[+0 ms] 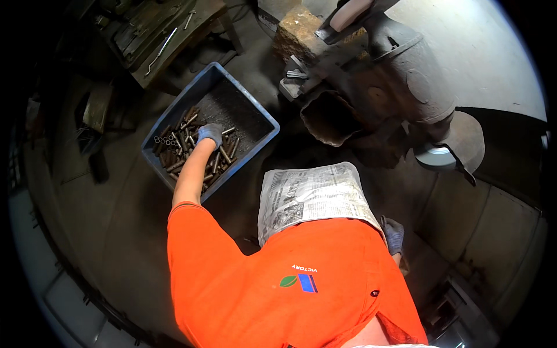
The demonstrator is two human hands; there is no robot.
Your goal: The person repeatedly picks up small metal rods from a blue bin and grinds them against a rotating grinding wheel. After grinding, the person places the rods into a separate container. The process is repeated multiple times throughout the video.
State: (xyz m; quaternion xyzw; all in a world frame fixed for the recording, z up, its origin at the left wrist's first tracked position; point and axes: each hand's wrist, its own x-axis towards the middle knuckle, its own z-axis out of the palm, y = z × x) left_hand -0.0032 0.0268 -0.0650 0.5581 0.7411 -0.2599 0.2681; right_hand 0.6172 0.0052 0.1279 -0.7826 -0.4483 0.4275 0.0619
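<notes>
My left hand [210, 134], in a blue-grey glove, reaches into a blue plastic bin [255, 103] on the left. It rests on a pile of short brown metal tubes [181, 138], with its fingers curled down. The fingertips are hidden, and what they grip cannot be made out. One tube [228, 130] lies right beside the hand. My right hand [393, 235], also gloved, hangs low beside my right thigh. Its fingers are dim and partly hidden, so their grip cannot be told. Newspaper sheets [313, 194] cover my lap.
Ahead on the right stands a dark grinding machine [406, 81] with a ragged-edged round opening [331, 119] and a pale wheel [435, 158]. A rusty block [299, 35] is behind the bin. A workbench [200, 17] with metal tools stands at the far left.
</notes>
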